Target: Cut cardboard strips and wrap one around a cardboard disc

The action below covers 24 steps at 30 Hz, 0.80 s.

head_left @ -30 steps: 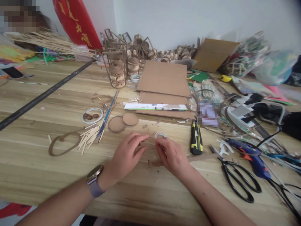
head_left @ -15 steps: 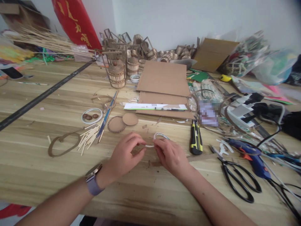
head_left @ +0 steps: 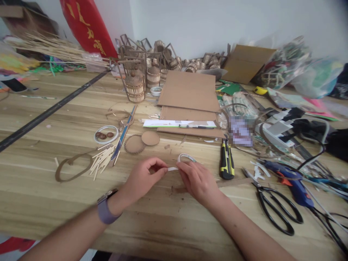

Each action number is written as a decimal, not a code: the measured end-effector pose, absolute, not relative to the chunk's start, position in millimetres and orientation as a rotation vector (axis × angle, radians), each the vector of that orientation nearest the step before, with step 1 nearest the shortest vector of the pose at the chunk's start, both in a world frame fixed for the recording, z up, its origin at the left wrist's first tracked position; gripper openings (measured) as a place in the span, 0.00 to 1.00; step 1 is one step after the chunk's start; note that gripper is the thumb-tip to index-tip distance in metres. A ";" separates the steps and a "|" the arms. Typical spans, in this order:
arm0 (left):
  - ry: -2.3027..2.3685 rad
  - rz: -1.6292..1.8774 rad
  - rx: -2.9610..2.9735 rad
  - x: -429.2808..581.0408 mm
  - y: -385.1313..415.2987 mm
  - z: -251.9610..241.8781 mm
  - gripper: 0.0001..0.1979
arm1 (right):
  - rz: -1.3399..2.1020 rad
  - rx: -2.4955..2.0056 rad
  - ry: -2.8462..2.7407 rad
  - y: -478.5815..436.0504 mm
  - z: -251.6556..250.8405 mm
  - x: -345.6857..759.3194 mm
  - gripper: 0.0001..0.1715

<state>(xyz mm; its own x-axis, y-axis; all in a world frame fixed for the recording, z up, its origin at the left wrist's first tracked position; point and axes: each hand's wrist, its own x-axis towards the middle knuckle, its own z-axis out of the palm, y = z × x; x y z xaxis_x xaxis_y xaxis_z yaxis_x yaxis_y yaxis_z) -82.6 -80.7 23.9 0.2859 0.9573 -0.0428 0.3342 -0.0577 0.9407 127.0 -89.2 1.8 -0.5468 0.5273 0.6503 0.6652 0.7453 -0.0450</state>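
My left hand (head_left: pixel 145 179) pinches the free end of a short white tape strip (head_left: pixel 172 169) between thumb and fingertips. The strip runs across to my right hand (head_left: pixel 197 181), whose fingers are closed on a narrow white roll of tape (head_left: pixel 187 156). Only the upper arc of the roll shows above the fingers; the rest is hidden. Under my right hand lies a flat brown strip (head_left: pixel 233 182). Beyond my left hand are a cardboard disc (head_left: pixel 150 138) and a round piece with a notched brown rim (head_left: pixel 134 144).
To the right lie a yellow-black utility knife (head_left: pixel 227 159), black-handled scissors (head_left: pixel 277 208) and a blue glue gun (head_left: pixel 296 186). Thin wooden sticks (head_left: pixel 102 161) and a brown strip loop (head_left: pixel 61 170) are at left. Cardboard sheets (head_left: pixel 189 90) and small slatted baskets (head_left: pixel 135 88) stand farther back.
My left fingers have closed together on the tape's end, and the white strip shows more broadly between the hands. My right hand stays almost in place with the roll.
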 end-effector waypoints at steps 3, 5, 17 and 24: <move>1.220 0.737 1.491 -82.7 -78.7 20.4 0.08 | -0.293 -0.887 -2.280 -90.2 3.9 127.1 0.14; 1.195 0.722 1.445 -82.5 -78.1 18.7 0.07 | -0.307 -0.876 -2.290 -90.8 5.2 127.1 0.14; 1.102 0.776 1.151 -81.6 -77.9 27.6 0.09 | -0.332 -0.859 -2.324 -91.9 6.1 126.9 0.16; 1.105 0.725 1.159 -81.3 -77.4 21.3 0.06 | -0.321 -0.828 -2.362 -92.6 10.0 125.5 0.18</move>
